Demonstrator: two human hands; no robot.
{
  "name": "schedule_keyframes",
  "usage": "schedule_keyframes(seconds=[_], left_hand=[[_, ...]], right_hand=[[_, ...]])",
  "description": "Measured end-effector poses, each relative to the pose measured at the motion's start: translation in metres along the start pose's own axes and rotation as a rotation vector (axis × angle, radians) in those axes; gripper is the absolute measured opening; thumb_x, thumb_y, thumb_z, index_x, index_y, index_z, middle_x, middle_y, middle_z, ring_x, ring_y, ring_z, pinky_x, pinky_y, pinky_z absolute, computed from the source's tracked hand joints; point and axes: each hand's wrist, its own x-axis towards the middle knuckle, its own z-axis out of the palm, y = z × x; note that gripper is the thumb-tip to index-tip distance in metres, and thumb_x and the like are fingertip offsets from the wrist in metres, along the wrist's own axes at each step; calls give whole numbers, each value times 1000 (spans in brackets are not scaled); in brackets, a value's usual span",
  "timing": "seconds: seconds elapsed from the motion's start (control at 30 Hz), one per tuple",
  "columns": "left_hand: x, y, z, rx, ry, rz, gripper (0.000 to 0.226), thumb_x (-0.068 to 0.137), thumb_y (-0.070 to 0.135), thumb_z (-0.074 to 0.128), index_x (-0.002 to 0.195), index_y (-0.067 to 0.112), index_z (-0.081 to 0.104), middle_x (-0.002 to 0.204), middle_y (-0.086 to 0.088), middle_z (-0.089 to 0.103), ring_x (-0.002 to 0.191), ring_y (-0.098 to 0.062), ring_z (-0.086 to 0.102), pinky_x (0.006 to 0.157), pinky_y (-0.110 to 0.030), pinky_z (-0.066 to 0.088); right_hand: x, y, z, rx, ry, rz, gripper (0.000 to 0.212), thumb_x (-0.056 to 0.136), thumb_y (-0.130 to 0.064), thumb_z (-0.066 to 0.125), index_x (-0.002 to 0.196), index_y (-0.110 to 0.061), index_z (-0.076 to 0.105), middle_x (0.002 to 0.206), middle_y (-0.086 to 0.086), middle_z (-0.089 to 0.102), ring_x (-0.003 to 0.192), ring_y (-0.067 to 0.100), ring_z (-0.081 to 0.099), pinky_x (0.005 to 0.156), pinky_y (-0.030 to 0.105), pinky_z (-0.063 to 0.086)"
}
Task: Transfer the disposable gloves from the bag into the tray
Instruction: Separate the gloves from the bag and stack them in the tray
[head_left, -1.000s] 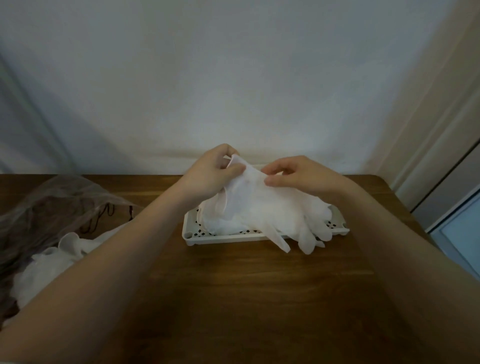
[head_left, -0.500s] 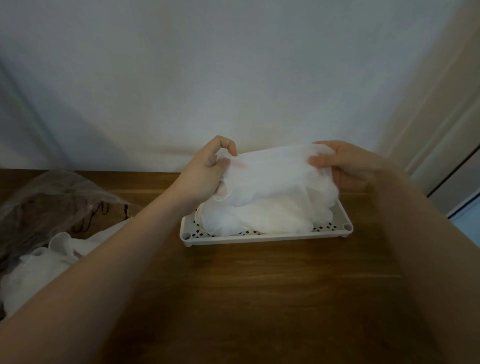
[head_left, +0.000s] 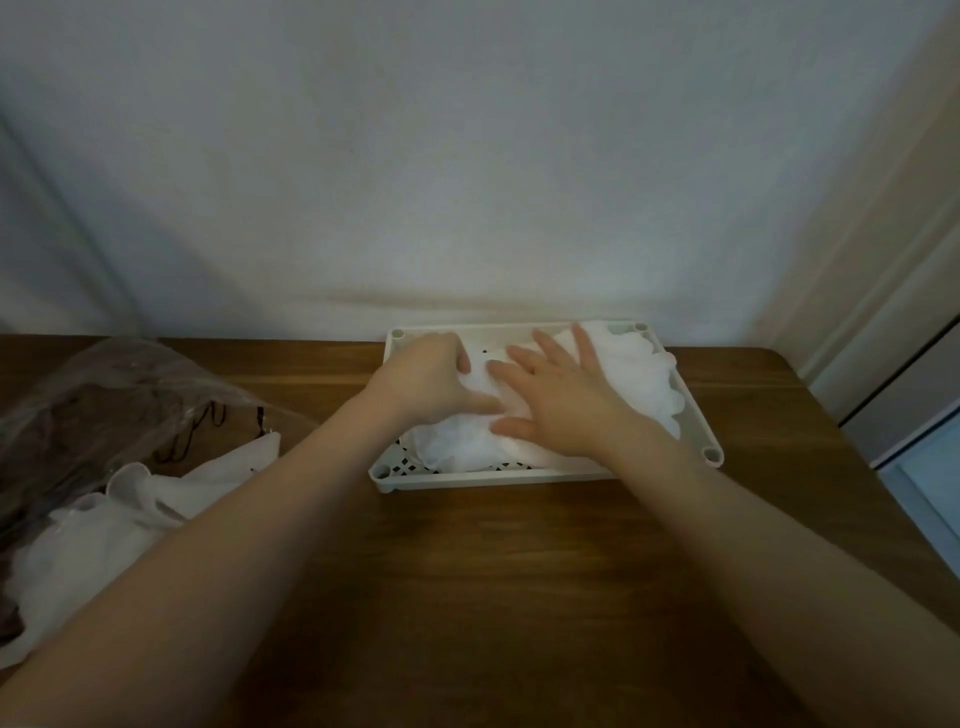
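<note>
Under both hands' flat grip (head_left: 558, 400), gloves (head_left: 644, 384) in tray (head_left: 696, 415)

Wooden table (head_left: 519, 571): brown, visible grain, smooth with low satin sheen. On it, white plastic tray (head_left: 696, 410), matt, rigid, base perforated with small holes. Inside tray, disposable gloves (head_left: 639, 374): thin white film, translucent, crumpled, soft matt look. Left of tray, clear plastic bag (head_left: 104, 395): glossy, wrinkled, see-through, more white gloves (head_left: 104, 525) spilling out, same filmy finish. Behind tray, wall (head_left: 467, 156) matt, pale.
</note>
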Motion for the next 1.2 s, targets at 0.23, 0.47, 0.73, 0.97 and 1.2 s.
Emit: schedule_keyframes(seconds=[0.23, 0.47, 0.73, 0.97, 1.2], left_hand=[[0, -11, 16, 159, -20, -11, 67, 79, 46, 69, 126, 8, 41, 127, -8, 46, 101, -21, 51, 76, -26, 40], [-8, -24, 27, 650, 103, -26, 100, 74, 84, 30, 140, 8, 33, 149, -12, 23, 138, -31, 18, 112, -48, 16], [-33, -41, 7, 259, -197, 95, 93, 87, 68, 32, 150, 10, -4, 154, -3, -27, 142, -20, -23, 117, -43, -7], [-68, -81, -34, -101, 250, 170, 45, 100, 14, 37, 144, 12, 33, 156, -4, 19, 143, -16, 19, 109, -19, 14], [-93, -117, -55, -368, 439, 189, 38, 97, 2, 33, 131, 12, 47, 127, 1, 52, 107, -11, 57, 87, -18, 39]], right_hand=[[-19, 36, 20, 212, -160, 326, 119, 60, -85, 54, 149, -38, -11, 157, -3, -21, 143, 29, -21, 110, 59, -12], [-32, 44, 20, 338, -200, 399, 133, 57, -80, 63, 148, -29, -19, 156, 3, -26, 144, 24, -21, 115, 56, -2], [-26, -12, -23, 248, 101, 287, 105, 68, -86, 35, 151, -27, 10, 157, 1, -23, 143, 25, -25, 111, 55, -14], [-5, -119, -45, 386, 357, -118, 27, 97, -22, 47, 118, -14, 61, 134, 6, 51, 125, 23, 41, 104, 34, 30], [31, -210, 0, 305, 44, -308, 47, 93, -48, 47, 127, -16, 54, 129, 10, 55, 123, 26, 44, 105, 42, 34]])
